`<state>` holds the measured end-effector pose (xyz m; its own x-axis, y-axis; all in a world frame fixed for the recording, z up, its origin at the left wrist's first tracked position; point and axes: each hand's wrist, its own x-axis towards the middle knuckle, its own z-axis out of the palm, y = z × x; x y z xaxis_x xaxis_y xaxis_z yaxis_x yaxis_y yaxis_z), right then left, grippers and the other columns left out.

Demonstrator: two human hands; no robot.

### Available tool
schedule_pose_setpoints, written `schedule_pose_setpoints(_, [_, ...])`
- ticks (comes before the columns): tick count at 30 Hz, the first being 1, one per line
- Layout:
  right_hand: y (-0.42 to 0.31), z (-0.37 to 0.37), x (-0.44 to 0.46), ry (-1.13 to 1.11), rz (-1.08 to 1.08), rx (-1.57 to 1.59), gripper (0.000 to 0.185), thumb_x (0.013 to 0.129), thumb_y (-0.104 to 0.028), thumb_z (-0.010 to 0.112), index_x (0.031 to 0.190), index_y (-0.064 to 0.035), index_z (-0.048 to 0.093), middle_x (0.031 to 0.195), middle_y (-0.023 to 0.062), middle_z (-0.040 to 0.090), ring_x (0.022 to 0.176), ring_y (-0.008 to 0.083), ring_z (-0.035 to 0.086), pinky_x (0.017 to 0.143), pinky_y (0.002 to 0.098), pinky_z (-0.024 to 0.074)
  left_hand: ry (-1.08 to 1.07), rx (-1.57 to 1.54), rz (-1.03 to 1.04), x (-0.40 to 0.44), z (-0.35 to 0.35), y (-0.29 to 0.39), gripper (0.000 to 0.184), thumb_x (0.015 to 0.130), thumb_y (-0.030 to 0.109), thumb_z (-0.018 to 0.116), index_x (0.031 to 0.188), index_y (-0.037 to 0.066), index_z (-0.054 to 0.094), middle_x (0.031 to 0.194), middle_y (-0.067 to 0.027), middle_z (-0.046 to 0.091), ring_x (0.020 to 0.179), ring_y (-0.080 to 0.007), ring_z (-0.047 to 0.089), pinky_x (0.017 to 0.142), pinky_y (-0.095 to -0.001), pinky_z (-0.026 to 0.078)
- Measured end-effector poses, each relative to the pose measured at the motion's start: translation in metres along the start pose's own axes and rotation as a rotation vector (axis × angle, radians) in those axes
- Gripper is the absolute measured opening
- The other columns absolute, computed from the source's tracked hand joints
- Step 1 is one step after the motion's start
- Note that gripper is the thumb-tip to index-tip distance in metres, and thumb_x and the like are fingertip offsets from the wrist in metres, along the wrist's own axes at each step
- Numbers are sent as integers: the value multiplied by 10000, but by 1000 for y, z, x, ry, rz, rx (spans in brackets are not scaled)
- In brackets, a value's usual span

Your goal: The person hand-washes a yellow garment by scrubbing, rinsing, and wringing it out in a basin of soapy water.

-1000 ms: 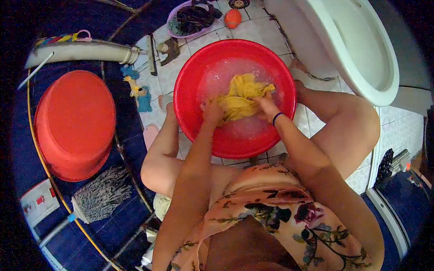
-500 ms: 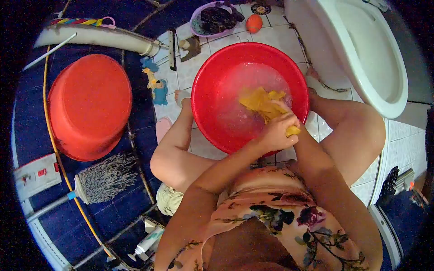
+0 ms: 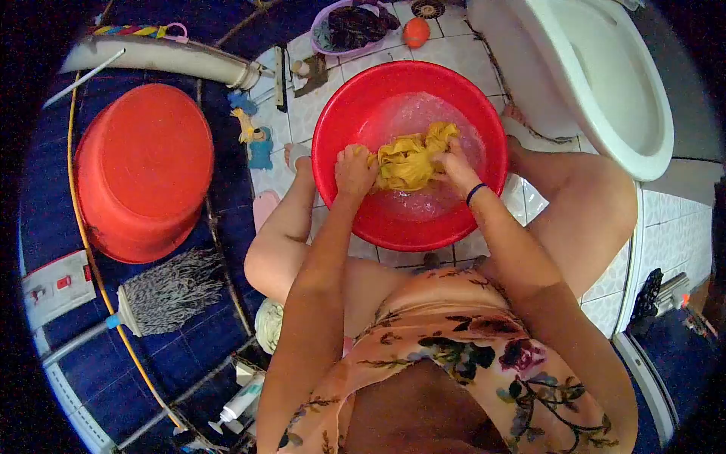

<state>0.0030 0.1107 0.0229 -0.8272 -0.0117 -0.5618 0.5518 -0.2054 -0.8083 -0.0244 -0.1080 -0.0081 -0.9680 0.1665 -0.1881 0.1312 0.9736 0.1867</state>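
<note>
A wet yellow cloth [image 3: 407,163] hangs bunched between my two hands, over soapy water in a round red basin [image 3: 339,113]. My left hand [image 3: 355,170] grips the cloth's left end near the basin's left side, its fingers curled round it. At the other end, my right hand [image 3: 456,166] has the cloth between thumb and fingers; a dark band circles that wrist. White suds [image 3: 423,106] float on the water behind the cloth. What garment or rag the cloth is, I cannot tell.
The basin stands on white tiles between my legs. A red tub [image 3: 147,170] leans at left above a grey mop head [image 3: 170,295]. Behind are a purple basket [image 3: 325,45] with dark cloth, an orange ball [image 3: 416,32] and a drain [image 3: 428,8]. A white toilet [image 3: 552,68] stands right.
My left hand has moved from beside my right forearm to the basin's left side. The cloth, twisted near my right hand before, now spreads between both hands.
</note>
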Motion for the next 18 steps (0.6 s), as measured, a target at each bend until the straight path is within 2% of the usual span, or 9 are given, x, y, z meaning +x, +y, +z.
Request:
schedule_pose_setpoints(1, [3,-7,6,-16,-37,-252,484,697,-122,546,1154,-32,416,1133,174,478,1032,268,487,855,364,416,27,55,37,-7,1,1,392,723,362,584,1067,185,522,1230,-125,347,1140,-373,307,873,-496,343])
schedule_pose_setpoints(2, [32,-17,24,-12,-206,-613,527,676,-176,580,1162,-45,427,1201,235,400,1086,347,426,902,401,371,56,109,75,-13,3,2,461,701,382,606,1123,227,504,1305,-116,282,1193,-389,243,901,-524,311])
schedule_pose_setpoints(5, [45,-9,14,68,-280,-1018,544,659,-217,597,1159,-60,449,1213,268,364,1104,412,373,936,421,328,-207,206,152,-24,21,20,664,648,409,649,1247,330,374,1395,-87,101,1243,-420,114,920,-602,219])
schedule_pose_setpoints(6, [56,-10,17,99,-322,-1020,518,667,-234,591,1139,-58,467,1154,258,405,1085,417,374,931,440,323,-234,262,152,-23,33,17,677,657,409,642,1262,331,348,1401,-86,74,1248,-420,100,916,-609,216])
schedule_pose_setpoints(8, [52,-15,18,19,-377,-1069,521,667,-229,591,1147,-70,462,1133,248,411,1071,417,386,919,448,332,-282,377,157,-21,74,6,706,675,409,627,1293,332,295,1412,-83,22,1258,-420,71,909,-623,210])
schedule_pose_setpoints(11, [50,-18,17,-113,-342,-1020,573,655,-235,619,1175,-85,432,1112,238,412,1060,411,397,900,458,343,-97,442,265,-5,105,-17,600,682,381,618,1234,283,404,1396,-111,114,1224,-419,201,905,-586,258])
schedule_pose_setpoints(14, [53,-16,11,-125,-395,-1015,667,632,-259,661,1221,-124,380,1143,234,393,1073,412,388,908,459,341,-91,11,325,17,105,-36,434,700,298,587,1118,207,519,1291,-145,350,1145,-375,372,902,-499,323])
schedule_pose_setpoints(17, [51,-6,0,-44,-409,-1057,752,615,-300,692,1260,-163,330,1212,229,345,1111,417,358,938,461,320,-61,-763,123,23,103,-34,323,676,168,564,995,119,576,1089,-142,534,1024,-326,491,885,-395,368])
schedule_pose_setpoints(18, [47,-3,0,-7,-398,-1071,777,611,-315,700,1271,-174,315,1238,227,326,1126,419,345,950,462,311,-94,-844,77,21,86,-22,331,664,136,563,992,99,572,1060,-143,547,1013,-313,499,877,-382,377])
